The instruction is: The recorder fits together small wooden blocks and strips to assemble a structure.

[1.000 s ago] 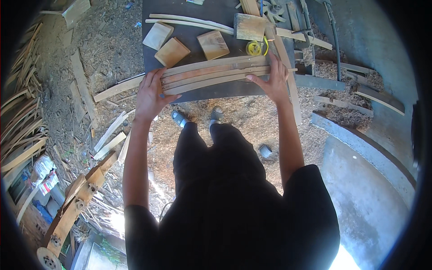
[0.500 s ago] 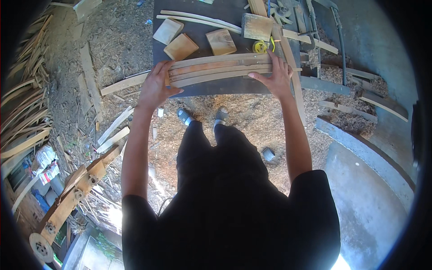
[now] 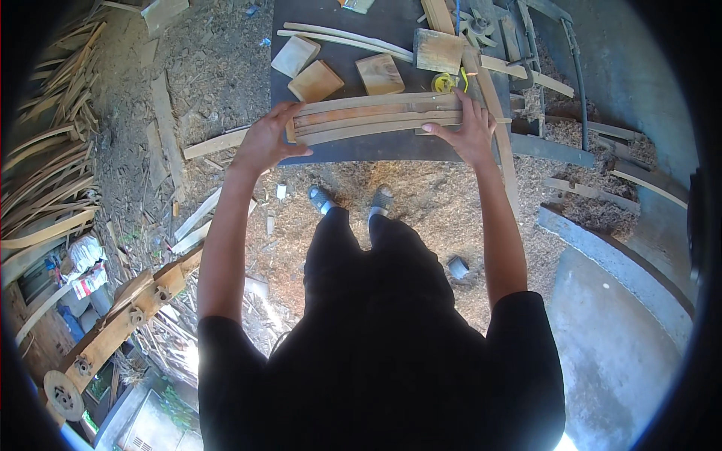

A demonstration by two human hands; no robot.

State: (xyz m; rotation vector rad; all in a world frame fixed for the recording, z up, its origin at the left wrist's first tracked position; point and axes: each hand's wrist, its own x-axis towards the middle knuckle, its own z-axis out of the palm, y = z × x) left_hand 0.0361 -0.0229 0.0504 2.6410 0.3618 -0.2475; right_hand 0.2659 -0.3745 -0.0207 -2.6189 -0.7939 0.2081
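Observation:
Several long curved wooden strips (image 3: 368,119) lie bundled side by side on a dark table (image 3: 361,149). My left hand (image 3: 265,140) cups the bundle's left end, fingers curled round it. At the right end my right hand (image 3: 470,134) presses on the strips, fingers spread over them. Both hands grip the bundle near the table's front edge.
Three small wooden blocks (image 3: 316,80) and a square board (image 3: 438,50) sit further back on the table, with a yellow roll (image 3: 444,82) and thin curved slats (image 3: 342,36). Sawdust and offcuts cover the ground. Curved strips are stacked at the left (image 3: 45,180). A concrete ledge (image 3: 602,248) runs at the right.
The strips have been squeezed into a tighter bundle. My left hand has shifted from lying flat on the left end to cupping it. The view has drifted a little.

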